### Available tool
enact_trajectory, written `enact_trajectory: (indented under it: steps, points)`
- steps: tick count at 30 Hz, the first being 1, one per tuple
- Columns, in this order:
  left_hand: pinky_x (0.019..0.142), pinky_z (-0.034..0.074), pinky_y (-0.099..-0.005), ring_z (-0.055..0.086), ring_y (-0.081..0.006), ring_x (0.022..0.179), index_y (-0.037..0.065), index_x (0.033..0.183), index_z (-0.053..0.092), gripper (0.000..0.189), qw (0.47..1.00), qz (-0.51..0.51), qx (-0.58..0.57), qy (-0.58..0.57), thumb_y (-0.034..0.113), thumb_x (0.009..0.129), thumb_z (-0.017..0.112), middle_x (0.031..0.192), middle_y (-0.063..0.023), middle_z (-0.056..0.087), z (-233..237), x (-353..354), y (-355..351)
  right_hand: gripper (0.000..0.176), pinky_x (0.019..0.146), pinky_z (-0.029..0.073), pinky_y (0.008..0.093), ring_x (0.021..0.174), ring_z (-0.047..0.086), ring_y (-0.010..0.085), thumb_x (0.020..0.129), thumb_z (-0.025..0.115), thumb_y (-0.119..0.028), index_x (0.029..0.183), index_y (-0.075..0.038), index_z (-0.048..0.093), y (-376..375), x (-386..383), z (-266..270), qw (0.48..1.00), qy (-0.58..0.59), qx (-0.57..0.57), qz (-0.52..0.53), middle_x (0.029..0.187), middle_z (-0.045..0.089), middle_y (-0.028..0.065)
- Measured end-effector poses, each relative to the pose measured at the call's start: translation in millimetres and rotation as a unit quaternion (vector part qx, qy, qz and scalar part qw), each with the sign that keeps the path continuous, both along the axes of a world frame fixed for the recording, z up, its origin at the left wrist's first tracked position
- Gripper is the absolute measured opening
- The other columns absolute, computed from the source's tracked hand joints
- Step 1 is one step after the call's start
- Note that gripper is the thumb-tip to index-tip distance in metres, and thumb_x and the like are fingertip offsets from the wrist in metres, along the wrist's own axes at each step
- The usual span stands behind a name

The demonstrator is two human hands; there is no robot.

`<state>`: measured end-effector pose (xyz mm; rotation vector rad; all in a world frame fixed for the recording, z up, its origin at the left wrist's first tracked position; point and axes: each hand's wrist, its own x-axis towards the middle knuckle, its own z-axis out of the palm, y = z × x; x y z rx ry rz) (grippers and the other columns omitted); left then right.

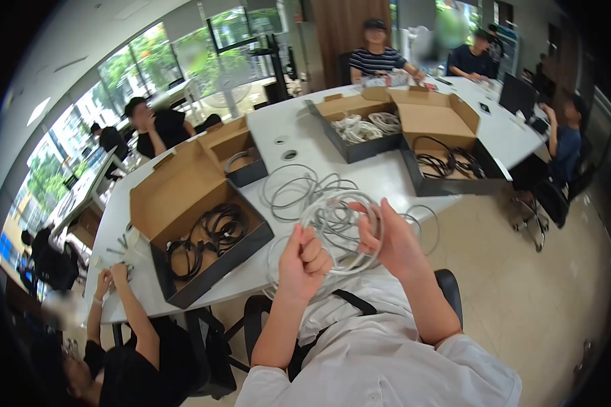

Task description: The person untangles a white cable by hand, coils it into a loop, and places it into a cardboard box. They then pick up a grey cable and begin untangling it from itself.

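Observation:
Just above my lap, at the table's near edge, I hold a white cable (347, 272) wound into several loops. My right hand (392, 243) is curled around the right side of the coil, thumb up. On the left side my left hand (305, 263) is closed in a fist-like pinch on the cable; the exact spot it grips is hidden by the fingers. Behind and between my hands, loose grey-white cable (288, 192) lies tangled on the white table (290, 234).
An open box of black cables (222, 227) stands left, a smaller box (248, 172) behind it. Ahead right are a box of white cables (366, 127) and a box of black cables (447, 161). A co-worker's hands (110, 277) work at the left edge; other people sit around.

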<state>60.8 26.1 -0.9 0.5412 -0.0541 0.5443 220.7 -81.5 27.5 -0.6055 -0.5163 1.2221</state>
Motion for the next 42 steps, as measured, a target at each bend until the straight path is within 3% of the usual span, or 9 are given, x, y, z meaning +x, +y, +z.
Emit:
enact_trajectory:
  steps: [11,14,17,23,26,31,36,39,42]
  points:
    - [0.051,0.043,-0.0314,0.039,-0.0112,0.052,0.003,0.098,0.045,0.027,0.878,0.300,0.302,0.221,0.030,0.099,0.045,0.065,0.0005,0.039,-16.5,7.5,-8.3,0.052,0.048,0.019,0.0259,0.046,0.017,0.0080,0.099,0.020,-0.055,0.086,-0.011,0.045,0.5,-8.9,-8.1,0.990,-0.058,0.031,0.123,0.054,0.019,-0.0065]
    - [0.067,0.049,-0.0374,0.051,-0.0242,0.063,-0.003,0.108,0.045,0.028,0.466,0.506,0.605,0.400,0.022,0.097,0.047,0.074,-0.0081,0.051,-25.0,-1.1,-1.4,0.044,0.048,0.020,0.0258,0.046,0.017,0.0080,0.101,0.026,-0.047,0.083,-0.011,0.043,-1.9,-11.8,1.3,0.988,-0.108,0.010,0.111,0.053,0.022,-0.0063]
    - [0.083,0.046,-0.0369,0.056,-0.0308,0.079,-0.009,0.114,0.045,0.031,0.362,0.599,0.643,0.312,0.016,0.096,0.046,0.092,-0.0156,0.057,-12.7,-7.5,1.1,0.040,0.047,0.020,0.0258,0.045,0.018,0.0075,0.101,0.031,-0.043,0.084,-0.009,0.043,-3.9,-18.9,6.5,0.982,-0.160,0.019,0.095,0.052,0.023,-0.0061]
    - [0.086,0.045,-0.0324,0.054,-0.0187,0.095,-0.002,0.129,0.037,0.036,0.818,0.303,0.446,0.200,0.012,0.097,0.044,0.109,-0.0138,0.054,-21.7,-24.4,2.5,0.037,0.042,0.018,0.0242,0.044,0.021,0.0056,0.101,0.037,-0.037,0.084,-0.006,0.047,2.3,-16.7,10.1,0.971,-0.221,0.062,0.074,0.052,0.026,-0.0059]
    - [0.085,0.046,-0.0297,0.051,-0.0138,0.098,0.005,0.138,0.027,0.048,0.853,0.270,0.418,0.157,0.005,0.094,0.046,0.106,-0.0096,0.052,-28.2,-29.1,4.9,0.037,0.041,0.018,0.0226,0.044,0.023,0.0043,0.101,0.039,-0.036,0.082,-0.006,0.050,8.5,-10.3,8.0,0.959,-0.264,0.072,0.076,0.052,0.030,-0.0062]
    - [0.080,0.048,-0.0262,0.052,-0.0123,0.093,0.009,0.144,0.014,0.077,0.819,0.378,0.405,0.151,-0.013,0.081,0.052,0.101,-0.0064,0.052,-18.1,-28.1,0.0,0.036,0.043,0.022,0.0208,0.046,0.029,0.0033,0.100,0.041,-0.031,0.081,-0.004,0.054,14.4,-2.6,6.3,0.937,-0.349,0.011,0.022,0.055,0.037,-0.0064]
    - [0.077,0.047,-0.0239,0.056,-0.0113,0.085,0.005,0.135,0.038,0.058,0.773,0.453,0.390,0.214,-0.005,0.082,0.059,0.093,-0.0043,0.057,-9.3,-29.0,-9.6,0.033,0.047,0.029,0.0215,0.053,0.035,0.0040,0.099,0.043,-0.025,0.081,-0.001,0.057,17.9,-3.8,3.7,0.915,-0.401,0.041,-0.014,0.058,0.042,-0.0050]
    - [0.076,0.048,-0.0249,0.056,-0.0112,0.085,-0.001,0.113,0.055,0.031,0.538,0.506,0.549,0.392,0.001,0.083,0.061,0.090,-0.0038,0.058,-16.5,-31.3,-7.4,0.031,0.050,0.032,0.0235,0.056,0.038,0.0052,0.098,0.045,-0.022,0.081,0.000,0.058,20.0,-7.6,-3.3,0.891,-0.442,0.077,-0.068,0.059,0.044,-0.0025]
    - [0.072,0.048,-0.0258,0.058,-0.0126,0.083,-0.003,0.097,0.060,0.015,0.476,0.495,0.618,0.382,0.007,0.085,0.061,0.090,-0.0049,0.060,-1.4,-24.6,-12.7,0.029,0.051,0.034,0.0248,0.057,0.039,0.0065,0.097,0.045,-0.019,0.081,0.001,0.058,10.4,-1.6,3.6,0.889,-0.451,0.079,0.009,0.059,0.046,-0.0005]
